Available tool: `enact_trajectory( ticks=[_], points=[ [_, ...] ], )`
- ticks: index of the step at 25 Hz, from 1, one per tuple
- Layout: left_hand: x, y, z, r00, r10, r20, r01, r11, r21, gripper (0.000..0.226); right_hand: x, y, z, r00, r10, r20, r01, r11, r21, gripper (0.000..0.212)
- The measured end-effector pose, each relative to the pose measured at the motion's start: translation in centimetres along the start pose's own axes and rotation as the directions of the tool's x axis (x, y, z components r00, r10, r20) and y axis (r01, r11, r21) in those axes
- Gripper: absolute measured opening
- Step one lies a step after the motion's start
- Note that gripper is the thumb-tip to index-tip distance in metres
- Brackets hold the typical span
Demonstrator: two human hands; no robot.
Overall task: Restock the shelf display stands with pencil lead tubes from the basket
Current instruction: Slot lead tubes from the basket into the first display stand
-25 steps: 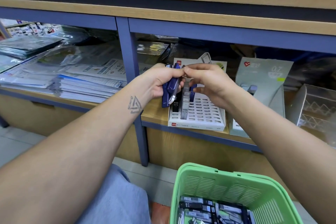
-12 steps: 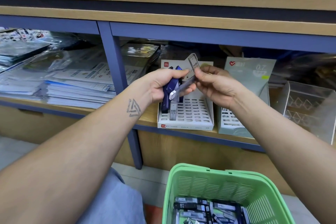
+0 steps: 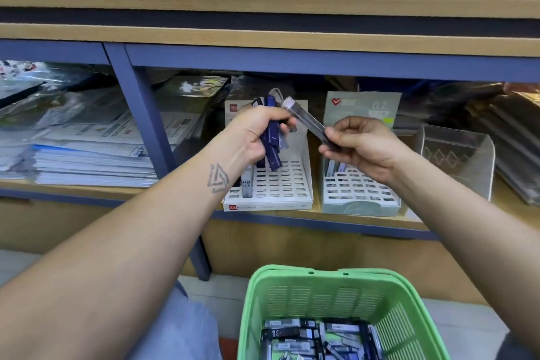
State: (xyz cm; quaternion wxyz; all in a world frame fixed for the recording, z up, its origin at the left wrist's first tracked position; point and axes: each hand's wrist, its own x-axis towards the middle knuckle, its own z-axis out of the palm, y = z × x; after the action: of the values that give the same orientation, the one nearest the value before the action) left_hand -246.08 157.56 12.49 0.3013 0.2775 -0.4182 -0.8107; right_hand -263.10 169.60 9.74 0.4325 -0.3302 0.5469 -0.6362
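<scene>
Stacked papers [image 3: 87, 155] lie in the left bay of the shelf [image 3: 263, 38], apart from the work.

The left hand [image 3: 257, 134] is curled round a bunch of tubes [image 3: 273, 137], mostly dark blue, and holds them above the white stand [image 3: 274, 184]. That stand is a slotted tray; one tube marked HB 0.5 [image 3: 246, 185] stands in a slot at its left side, and most visible slots are unfilled.

The right hand [image 3: 356, 145] pinches the lower end of a single clear tube [image 3: 306, 120]. Its long axis runs from the fingers up and to the left, so the capped end is close beside the left hand's bunch; whether they touch cannot be told. The hands are apart, joined at most by this tube.

Below the right hand sits the grey stand [image 3: 362, 184], labelled 0.7, with a few tubes at its back left. A clear holder [image 3: 458, 161] stands further right. The green basket [image 3: 321, 295] sits low in front, with many tubes [image 3: 315, 336] in it.

Judgement: the right hand is the nearer to both stands' open slots. The tube must be swung upright, one end down, before it will enter a slot.

Against the frame of half a second ago, the hands have drawn apart and the clear tube has tilted from roughly level to steeply slanted.
</scene>
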Motion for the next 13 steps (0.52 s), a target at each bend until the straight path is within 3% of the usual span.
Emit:
enact_trajectory(
  ticks=[3, 5, 8, 11, 13],
  points=[
    [0.9, -1.3, 2.6, 0.997, 0.036, -0.068, -0.034, 0.999, 0.028, 0.016, -0.7, -0.2, -2.2, 0.995, -0.068, 0.066, 0.081, 0.97, -0.228, 0.015],
    [1.6, -2.2, 3.9, 0.991, 0.056, -0.12, -0.047, 0.996, 0.072, 0.017, -1.2, -0.2, -3.0, 0.984, -0.076, 0.163, 0.136, 0.908, -0.396, 0.039],
    [2.3, -3.7, 5.8, 0.991, 0.026, -0.128, -0.01, 0.992, 0.125, 0.01, -2.0, -0.3, -3.9, 0.974, -0.049, 0.223, 0.153, 0.866, -0.476, 0.074],
    [3.3, -4.4, 6.6, 0.986, 0.035, -0.163, -0.006, 0.985, 0.173, 0.009, -2.1, -0.8, -5.2, 0.982, -0.1, 0.162, 0.175, 0.805, -0.567, 0.096],
    [4.0, -4.6, 6.5, 0.979, 0.045, -0.199, 0.002, 0.973, 0.233, 0.009, -1.6, -1.3, -6.8, 0.981, -0.184, 0.067, 0.18, 0.717, -0.673, 0.088]
  ],
)
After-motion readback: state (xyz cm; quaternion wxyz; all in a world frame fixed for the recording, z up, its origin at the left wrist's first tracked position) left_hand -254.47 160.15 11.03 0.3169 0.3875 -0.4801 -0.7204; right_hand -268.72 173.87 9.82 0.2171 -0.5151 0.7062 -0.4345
